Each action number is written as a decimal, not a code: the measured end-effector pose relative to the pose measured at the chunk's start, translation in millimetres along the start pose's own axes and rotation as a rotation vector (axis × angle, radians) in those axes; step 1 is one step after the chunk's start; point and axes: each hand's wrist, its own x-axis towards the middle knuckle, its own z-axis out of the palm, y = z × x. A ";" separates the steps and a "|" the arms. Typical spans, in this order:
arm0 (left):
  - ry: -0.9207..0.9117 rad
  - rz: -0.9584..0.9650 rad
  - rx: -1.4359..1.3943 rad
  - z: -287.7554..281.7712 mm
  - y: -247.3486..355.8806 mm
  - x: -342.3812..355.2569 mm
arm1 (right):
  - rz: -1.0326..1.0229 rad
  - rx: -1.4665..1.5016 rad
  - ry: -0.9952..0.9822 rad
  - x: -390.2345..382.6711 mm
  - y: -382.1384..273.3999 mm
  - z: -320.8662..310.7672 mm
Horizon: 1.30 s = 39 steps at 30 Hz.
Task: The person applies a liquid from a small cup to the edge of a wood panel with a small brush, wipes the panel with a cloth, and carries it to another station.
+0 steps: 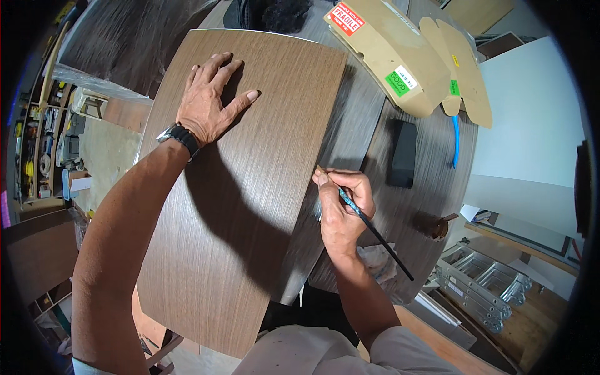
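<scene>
A large brown wood-grain panel (269,131) lies in front of me, its long right edge running from the far side toward my body. My left hand (209,97) rests flat on its far left part, fingers spread, with a dark-strapped watch (181,139) on the wrist. My right hand (342,209) pinches a thin paintbrush (369,225) near its tip, right beside the panel's right edge. The brush's dark handle slants down to the right. Whether the tip touches the edge I cannot tell, as the fingers partly cover it.
The panel lies on a film-wrapped dark surface (425,150). Right of my right hand are a black phone (401,154), a blue strip (456,142), a small brown pot (439,227) and a crumpled cloth (378,261). Cardboard pieces (387,50) lie at the far right. A folded ladder (478,281) stands beyond.
</scene>
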 end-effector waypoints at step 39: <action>0.006 -0.023 -0.034 -0.4 3.5 2.2 | -0.033 -0.265 -0.052 -57.2 -24.2 -113.1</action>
